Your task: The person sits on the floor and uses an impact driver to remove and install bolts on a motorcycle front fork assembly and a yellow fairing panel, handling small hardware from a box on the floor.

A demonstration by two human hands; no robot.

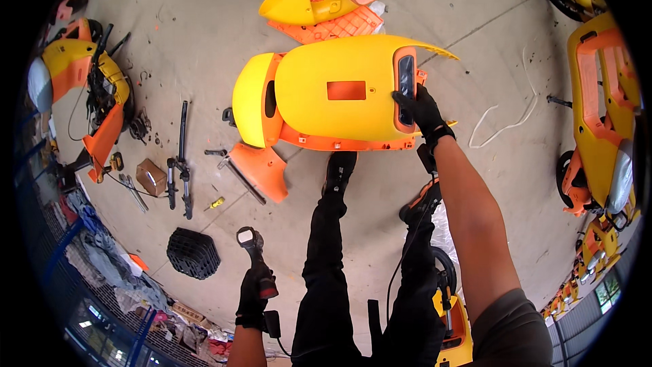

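A large yellow scooter body panel [305, 71] with orange lower edges lies on the floor in front of my feet. It has a rectangular cut-out in its top and a dark glossy strip [406, 71] at its right end. My right hand [424, 112], in a black glove, grips that end, its fingers reaching over the strip. Low on the left, my gloved left hand [252, 292] is closed round the handle of a cordless driver [251, 241], held away from the panel. The driver's bit is not visible.
A loose orange panel [261, 170], black fork tubes [183, 139], a yellow-handled screwdriver [216, 202], a cardboard box [151, 177] and a black crate [193, 253] lie to the left. Yellow and orange parts [305, 3] are stacked beyond. Scooters [591, 109] stand on both sides.
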